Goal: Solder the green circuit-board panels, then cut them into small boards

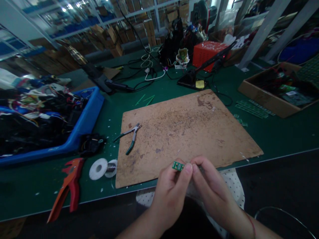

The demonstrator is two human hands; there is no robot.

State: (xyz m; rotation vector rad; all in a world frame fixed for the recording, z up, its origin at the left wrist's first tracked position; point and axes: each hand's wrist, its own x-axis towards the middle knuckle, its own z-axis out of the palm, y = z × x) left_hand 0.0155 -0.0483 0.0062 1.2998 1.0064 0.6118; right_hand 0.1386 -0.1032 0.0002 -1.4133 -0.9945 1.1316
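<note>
Both my hands meet at the near edge of the green bench, over the front edge of a worn brown board (184,132). My left hand (171,187) pinches a small green circuit board (177,166) between thumb and fingers. My right hand (211,189) is closed right beside it, fingertips touching the left thumb; what it holds is hidden. Green-handled cutters (131,136) lie on the board's left part, apart from both hands.
A blue bin (84,122) full of wires and parts sits at left. An orange-handled tool (68,184), a solder spool (99,168) and a black fan (91,144) lie near it. A soldering iron stand (191,81), a red box (208,54) and a cardboard box (274,89) stand beyond.
</note>
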